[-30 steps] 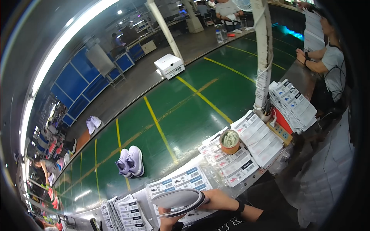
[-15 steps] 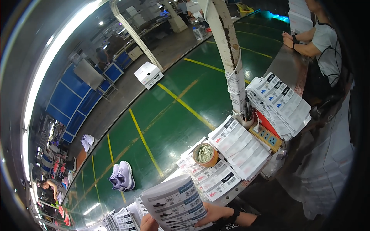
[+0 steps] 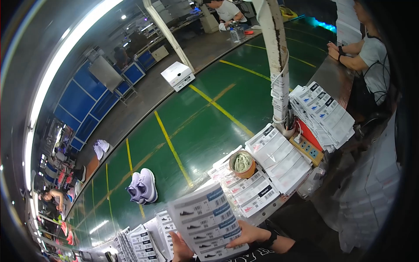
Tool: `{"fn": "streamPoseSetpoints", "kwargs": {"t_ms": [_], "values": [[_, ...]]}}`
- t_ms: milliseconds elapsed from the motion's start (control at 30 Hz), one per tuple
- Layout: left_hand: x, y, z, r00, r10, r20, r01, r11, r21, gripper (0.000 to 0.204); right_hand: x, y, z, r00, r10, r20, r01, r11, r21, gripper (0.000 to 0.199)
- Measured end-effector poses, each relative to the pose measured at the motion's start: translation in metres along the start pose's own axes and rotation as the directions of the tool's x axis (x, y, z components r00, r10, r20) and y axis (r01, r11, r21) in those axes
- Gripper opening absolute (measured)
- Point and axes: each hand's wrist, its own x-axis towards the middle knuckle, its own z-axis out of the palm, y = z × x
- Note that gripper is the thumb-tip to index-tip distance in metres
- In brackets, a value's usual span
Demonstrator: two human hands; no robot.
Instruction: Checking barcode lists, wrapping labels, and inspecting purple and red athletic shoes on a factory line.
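Note:
A thick stack of white printed label sheets (image 3: 203, 218), with small shoe pictures and barcodes, is tilted up in front of me. My right hand (image 3: 248, 235) is closed on its lower right edge, the thumb lying across the front. By the lower left edge is my left hand (image 3: 181, 248), fingers apart and stretched upward; I cannot tell whether it touches the sheets. Beyond the stack, a pair of lavender sneakers (image 3: 142, 187) rests on the green conveyor belt (image 3: 174, 126).
Label stacks (image 3: 279, 159) line the near edge, with a brown pot of pale ties (image 3: 242, 164) on them. A worn white post (image 3: 276, 56) rises beside a power strip (image 3: 307, 148). A white shoebox (image 3: 177, 75) stands at the far edge. A co-worker (image 3: 366, 52) sits at right.
My left hand has opened and shifted right along the stack's edge. The sheets and my right hand have moved slightly right and up. The view has turned a little.

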Motion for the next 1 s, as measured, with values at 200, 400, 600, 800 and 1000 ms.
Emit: {"fn": "streamPoseSetpoints", "kwargs": {"t_ms": [200, 400, 600, 800, 1000], "values": [[-0.013, 0.001, -0.015, 0.995, -0.064, -0.074, 0.095, 0.815, 0.572, 0.063, 0.007, -0.015, 0.014, 0.988, 0.112, -0.104, -0.123, 0.987, -0.108, 0.051], [-0.018, 0.011, -0.009, 0.96, -0.175, -0.221, 0.191, 0.98, 0.054, 0.054, 0.015, -0.001, 0.021, 0.986, 0.161, -0.031, -0.164, 0.974, -0.158, 0.06], [-0.038, 0.02, -0.034, 0.982, -0.17, -0.077, 0.177, 0.98, 0.091, 0.047, 0.014, -0.009, 0.029, 0.977, 0.159, 0.143, -0.175, 0.979, 0.108, 0.07], [-0.04, 0.024, -0.05, 0.989, -0.146, 0.016, 0.144, 0.985, 0.095, 0.044, 0.016, -0.001, 0.032, 0.97, 0.167, 0.175, -0.201, 0.959, 0.201, 0.078], [-0.041, 0.018, -0.044, 0.983, 0.037, 0.181, -0.033, 0.999, -0.028, 0.051, 0.023, -0.014, 0.046, 0.981, 0.193, 0.025, -0.194, 0.958, 0.209, 0.076]]}}
